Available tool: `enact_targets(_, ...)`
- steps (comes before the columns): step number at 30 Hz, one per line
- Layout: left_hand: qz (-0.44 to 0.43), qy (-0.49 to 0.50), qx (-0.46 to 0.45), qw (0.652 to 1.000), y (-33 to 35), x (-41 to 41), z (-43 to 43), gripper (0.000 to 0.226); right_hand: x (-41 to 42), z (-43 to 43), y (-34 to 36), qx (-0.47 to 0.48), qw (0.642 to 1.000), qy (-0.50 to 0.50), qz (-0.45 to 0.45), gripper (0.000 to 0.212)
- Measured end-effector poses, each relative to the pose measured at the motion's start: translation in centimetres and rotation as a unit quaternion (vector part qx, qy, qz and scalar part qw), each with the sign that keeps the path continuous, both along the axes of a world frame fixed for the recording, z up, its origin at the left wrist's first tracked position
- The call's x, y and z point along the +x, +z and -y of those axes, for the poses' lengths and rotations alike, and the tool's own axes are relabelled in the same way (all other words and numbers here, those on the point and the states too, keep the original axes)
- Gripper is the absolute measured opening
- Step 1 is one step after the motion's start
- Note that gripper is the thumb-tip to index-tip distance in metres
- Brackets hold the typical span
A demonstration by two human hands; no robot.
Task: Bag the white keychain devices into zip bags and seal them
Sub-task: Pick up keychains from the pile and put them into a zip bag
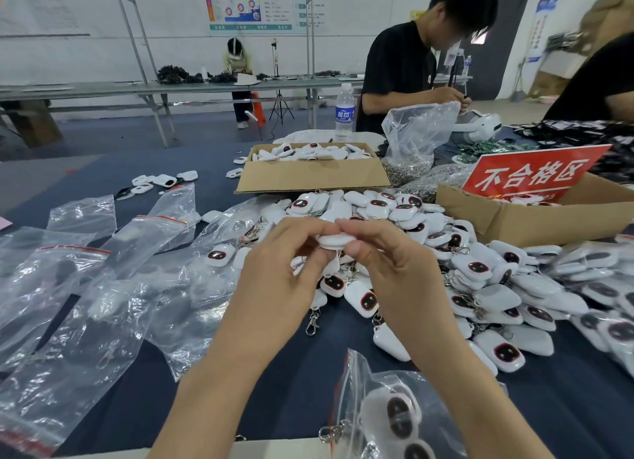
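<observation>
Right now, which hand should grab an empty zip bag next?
Probably the left hand. Both hands pinch one white device, and the empty zip bags lie on the left side; the right hand could hold the device alone.

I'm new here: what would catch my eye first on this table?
Most striking is the heap of white keychain devices across the middle and right of the dark table. Nearer, the left hand and right hand pinch a single device between them above the heap. Clear zip bags lie scattered on the left, and a red sign stands in a cardboard box at the right.
</observation>
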State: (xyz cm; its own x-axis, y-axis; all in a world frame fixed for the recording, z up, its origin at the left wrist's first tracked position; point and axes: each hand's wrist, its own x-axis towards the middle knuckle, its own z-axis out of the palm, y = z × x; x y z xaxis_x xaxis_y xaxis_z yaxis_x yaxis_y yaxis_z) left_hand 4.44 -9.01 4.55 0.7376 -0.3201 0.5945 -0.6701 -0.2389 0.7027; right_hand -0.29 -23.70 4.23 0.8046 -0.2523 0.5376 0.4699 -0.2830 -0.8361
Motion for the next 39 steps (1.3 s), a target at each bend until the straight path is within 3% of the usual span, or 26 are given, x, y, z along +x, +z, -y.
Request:
enact_targets(8,-0.108,-0.028,-0.052,0.992,-0.2,-0.3,0.2,0.032,0.0,0.2,-0.3,0.004,1.000,-0.027,0.001,0.039)
enact_targets(12,-0.122,-0.031,-0.056,0.990,-0.2,-0.5,0.5,0.024,0.0,0.4,-0.1,0.005,1.000,-0.010,0.000,0.022)
enact_targets(17,-0.157,-0.142,-0.092,0.973,0.3,-1.1,0.5,0.024,0.0,1.6,-0.4,-0.005,0.999,-0.036,-0.003,0.027)
enact_targets(21,-0.145,-0.135,-0.089,0.976,0.5,-1.2,0.5,0.017,-0.2,1.8,-0.7,-0.110,0.985,-0.128,0.021,0.037)
enact_targets(24,-0.122,-0.094,-0.086,0.984,0.3,-1.2,0.6,0.014,-0.3,1.5,-0.7,-0.197,0.961,-0.185,0.050,0.028)
enact_targets(29,-0.124,-0.076,-0.096,0.985,-0.1,-1.4,1.2,0.020,-0.4,1.3,-0.7,-0.222,0.948,-0.207,0.097,0.032)
enact_targets(31,-0.158,-0.095,-0.116,0.976,-0.1,-1.5,1.1,0.021,-0.3,1.6,-0.6,-0.162,0.971,-0.160,0.074,0.031)
enact_targets(33,-0.198,-0.120,-0.136,0.963,0.0,-1.4,0.9,0.024,-0.1,1.6,-0.2,-0.024,0.998,-0.053,0.013,0.027)
enact_targets(35,-0.207,-0.121,-0.139,0.961,0.0,-1.2,0.8,0.029,-0.1,1.6,0.1,0.065,0.997,0.018,-0.033,0.023)
enact_targets(39,-0.202,-0.160,-0.159,0.953,0.0,-0.8,0.7,0.035,-0.1,1.4,0.3,0.146,0.983,0.071,-0.080,0.022)
